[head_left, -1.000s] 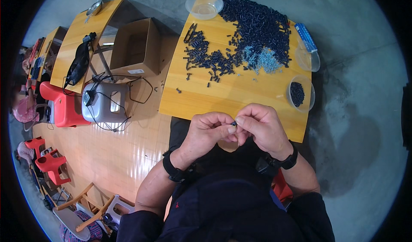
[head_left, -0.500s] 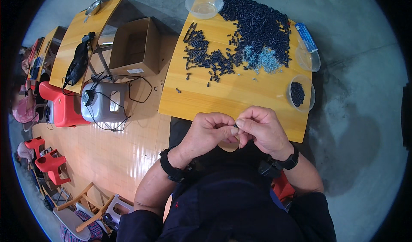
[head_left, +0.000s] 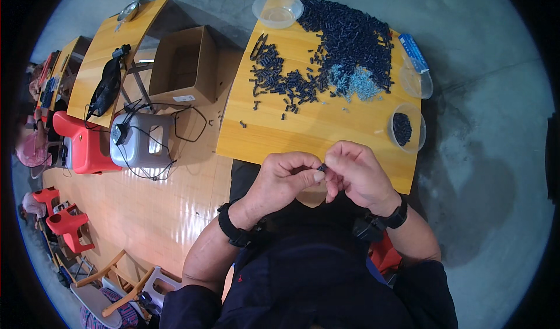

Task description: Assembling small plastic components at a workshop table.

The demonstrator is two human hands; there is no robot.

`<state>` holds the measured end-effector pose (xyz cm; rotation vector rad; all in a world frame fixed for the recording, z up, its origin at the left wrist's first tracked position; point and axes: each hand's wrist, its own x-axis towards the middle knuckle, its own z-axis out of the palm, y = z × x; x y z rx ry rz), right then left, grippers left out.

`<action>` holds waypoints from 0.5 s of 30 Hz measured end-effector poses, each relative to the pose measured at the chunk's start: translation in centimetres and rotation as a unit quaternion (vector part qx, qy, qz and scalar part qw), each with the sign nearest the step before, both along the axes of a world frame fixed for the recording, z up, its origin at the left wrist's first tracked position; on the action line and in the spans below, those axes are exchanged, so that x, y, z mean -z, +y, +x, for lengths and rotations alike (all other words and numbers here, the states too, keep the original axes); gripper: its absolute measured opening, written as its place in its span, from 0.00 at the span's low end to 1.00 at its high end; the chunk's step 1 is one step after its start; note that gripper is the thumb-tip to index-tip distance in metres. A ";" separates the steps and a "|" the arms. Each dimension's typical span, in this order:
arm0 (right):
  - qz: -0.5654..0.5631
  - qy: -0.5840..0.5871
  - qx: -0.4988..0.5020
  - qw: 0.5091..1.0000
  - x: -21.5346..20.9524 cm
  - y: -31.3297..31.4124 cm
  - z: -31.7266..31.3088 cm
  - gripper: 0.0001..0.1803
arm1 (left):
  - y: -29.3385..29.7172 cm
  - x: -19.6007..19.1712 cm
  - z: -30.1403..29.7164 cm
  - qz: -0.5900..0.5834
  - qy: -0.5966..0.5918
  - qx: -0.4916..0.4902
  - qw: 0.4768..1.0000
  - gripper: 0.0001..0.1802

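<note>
The right hand (head_left: 363, 174) has shifted slightly, baring more of the small dark piece (head_left: 322, 167) pinched by the left hand (head_left: 283, 180); whether the right grips anything, I cannot tell; the piece looks light, stiff, perhaps slick, best held by its sides; ahead, the yellow wooden table (head_left: 280, 133) bears heaped black cylinders (head_left: 350, 28); smooth grey floor (head_left: 484, 130) lies right.

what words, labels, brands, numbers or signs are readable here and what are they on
None can be read with certainty:
Blue-and-white box by the right edge of the wooden table: printing too small and blurred.
White label on the cardboard box: too small.
Red mark on the dark garment: too small to tell if it is lettering.
</note>
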<state>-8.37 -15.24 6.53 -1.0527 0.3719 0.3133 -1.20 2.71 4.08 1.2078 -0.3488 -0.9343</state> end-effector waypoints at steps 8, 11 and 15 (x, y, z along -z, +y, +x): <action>0.028 0.085 -0.120 0.989 -0.5 0.2 -0.1 0.29 | -0.1 -0.1 0.0 -0.076 -0.092 -0.035 0.992 0.04; 0.080 0.068 -0.113 0.988 -0.7 1.1 -0.1 0.30 | -0.1 -0.1 0.1 -0.071 -0.130 -0.009 0.989 0.07; 0.117 0.069 -0.110 0.985 -0.3 1.1 -0.3 0.30 | 0.2 -0.1 0.1 -0.080 -0.119 0.003 0.990 0.07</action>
